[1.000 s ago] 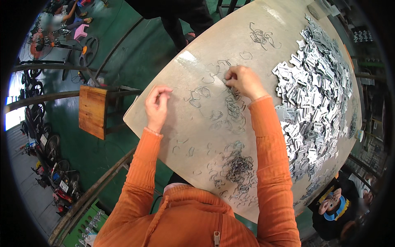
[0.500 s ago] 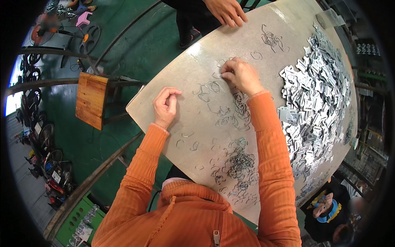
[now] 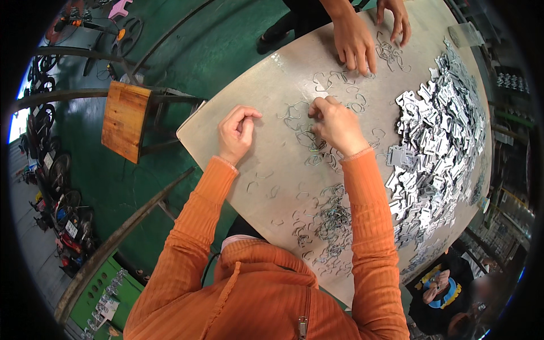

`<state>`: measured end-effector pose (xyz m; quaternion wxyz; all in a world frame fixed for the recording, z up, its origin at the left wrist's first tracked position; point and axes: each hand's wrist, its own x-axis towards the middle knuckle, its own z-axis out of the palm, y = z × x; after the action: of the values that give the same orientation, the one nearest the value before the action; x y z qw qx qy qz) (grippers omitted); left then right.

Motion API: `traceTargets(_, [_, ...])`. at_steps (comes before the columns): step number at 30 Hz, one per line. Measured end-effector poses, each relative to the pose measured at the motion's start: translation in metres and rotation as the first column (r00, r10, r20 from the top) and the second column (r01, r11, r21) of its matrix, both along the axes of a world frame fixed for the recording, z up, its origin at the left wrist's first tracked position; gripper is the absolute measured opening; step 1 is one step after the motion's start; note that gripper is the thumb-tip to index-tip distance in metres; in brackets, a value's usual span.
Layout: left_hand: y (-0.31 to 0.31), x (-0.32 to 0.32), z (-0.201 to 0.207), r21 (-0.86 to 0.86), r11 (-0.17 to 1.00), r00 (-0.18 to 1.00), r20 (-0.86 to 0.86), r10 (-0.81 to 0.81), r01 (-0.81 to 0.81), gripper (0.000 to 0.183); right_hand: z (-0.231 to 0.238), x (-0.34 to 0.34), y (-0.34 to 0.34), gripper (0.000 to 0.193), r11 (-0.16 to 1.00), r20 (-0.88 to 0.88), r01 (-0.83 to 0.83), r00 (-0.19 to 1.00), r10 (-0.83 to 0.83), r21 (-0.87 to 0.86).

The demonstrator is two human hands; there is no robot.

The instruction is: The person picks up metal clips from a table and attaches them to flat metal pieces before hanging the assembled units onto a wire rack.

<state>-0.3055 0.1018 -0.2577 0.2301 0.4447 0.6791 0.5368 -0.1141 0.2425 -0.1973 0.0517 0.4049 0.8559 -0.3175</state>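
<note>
My right hand (image 3: 340, 126) is over the middle of the table, thumb and fingertips pinched together among loose bent wire rings (image 3: 306, 137). Whatever sits in that pinch is hidden by the fingers. Near the table's left edge my left hand (image 3: 237, 134) is curled closed, its thumb against the bent forefinger, and its inside cannot be seen. A denser pile of bent wire pieces (image 3: 331, 218) lies between my forearms, with a few single ones scattered left of it. Right of my right arm spreads a large heap of flat silvery metal plates (image 3: 433, 141).
Across the table a co-worker's hand (image 3: 354, 42) reaches down at wire pieces, and their other hand (image 3: 395, 20) is over a far wire cluster (image 3: 392, 55). A clear plastic container (image 3: 466, 35) stands at the far right. A wooden stool (image 3: 126, 122) is left of the table (image 3: 218, 127).
The co-worker's hand has come in from the far edge over the wire pieces, and a second one has appeared. My right hand has shifted slightly nearer. My left hand remains curled.
</note>
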Motion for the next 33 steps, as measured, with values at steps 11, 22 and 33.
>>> traceTargets(11, [0.000, 0.000, 0.003, -0.001, 1.000, 1.000, -0.031, 0.004, -0.004, 0.018, -0.020, -0.029, 0.004, 0.012, 0.990, -0.150, -0.096, 0.982, 0.111, 0.104])
traceTargets(22, [0.000, 0.000, 0.003, -0.006, 1.000, 0.999, -0.040, -0.013, 0.013, 0.017, -0.036, 0.064, 0.093, 0.018, 0.345, -0.337, 0.641, 0.141, -0.931, -0.686])
traceTargets(33, [0.001, 0.001, 0.007, -0.025, 0.999, 0.997, -0.067, -0.026, 0.024, 0.016, -0.033, 0.043, 0.008, 0.013, 0.876, -0.339, 0.474, 0.813, -0.472, -0.082])
